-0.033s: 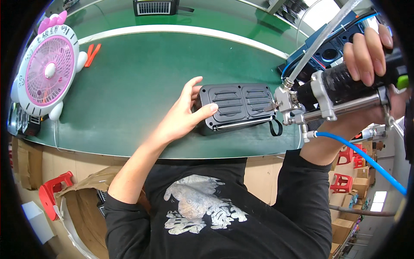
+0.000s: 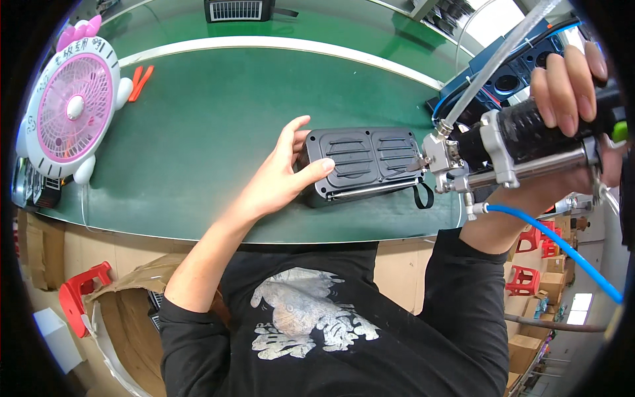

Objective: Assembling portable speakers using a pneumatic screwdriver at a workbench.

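A black portable radio-speaker (image 2: 354,159) lies on the green worktable (image 2: 198,132), its ribbed face up. A silver telescopic antenna runs along its near edge, and a black strap loop (image 2: 424,196) hangs at its right end. My left hand (image 2: 291,162) grips the left end, thumb on the face and fingers around the far left corner. My right hand (image 2: 565,89) is wrapped round the black body of an automatic screw-feeding screwdriver (image 2: 506,142). The metal nozzle of that screwdriver meets the right end of the speaker; the exact contact spot is too small to make out.
A pink-and-white fan (image 2: 76,109) stands at the left beside orange snips (image 2: 141,83). Another radio (image 2: 238,10) sits beyond the white strip. Blue speaker housings (image 2: 506,83) stand at the far right. A blue hose (image 2: 555,241) trails right; an open carton (image 2: 126,331) is below left.
My right hand and the rear of the screwdriver have shifted very slightly to the right. My left hand and the speaker stay where they were.
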Demonstrator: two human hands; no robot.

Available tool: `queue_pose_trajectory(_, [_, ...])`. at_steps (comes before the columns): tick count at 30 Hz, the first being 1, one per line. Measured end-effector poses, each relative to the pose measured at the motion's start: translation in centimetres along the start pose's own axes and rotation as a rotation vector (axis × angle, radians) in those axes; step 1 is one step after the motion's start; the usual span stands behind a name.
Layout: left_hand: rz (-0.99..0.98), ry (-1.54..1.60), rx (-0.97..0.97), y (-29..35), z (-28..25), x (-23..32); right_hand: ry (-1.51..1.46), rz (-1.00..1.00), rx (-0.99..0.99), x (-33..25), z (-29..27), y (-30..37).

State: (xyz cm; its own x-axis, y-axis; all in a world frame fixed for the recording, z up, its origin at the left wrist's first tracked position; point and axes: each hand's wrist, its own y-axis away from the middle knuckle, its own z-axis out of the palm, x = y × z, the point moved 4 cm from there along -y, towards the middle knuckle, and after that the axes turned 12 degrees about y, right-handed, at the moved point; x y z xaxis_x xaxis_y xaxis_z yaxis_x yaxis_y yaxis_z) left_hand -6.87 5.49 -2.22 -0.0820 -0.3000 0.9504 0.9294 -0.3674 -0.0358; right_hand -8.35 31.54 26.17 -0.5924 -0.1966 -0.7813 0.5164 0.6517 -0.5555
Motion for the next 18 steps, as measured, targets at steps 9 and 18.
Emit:
queue_pose_trajectory(9, [-0.028, -0.027, 0.001, 0.2, 0.0, 0.2, -0.035, 0.019, -0.05, 1.2, -0.1, -0.2])
queue_pose_trajectory(18, [-0.039, -0.046, -0.01, 0.3, 0.1, 0.7, -0.062, 0.032, -0.065, 1.5, 0.5, -0.6])
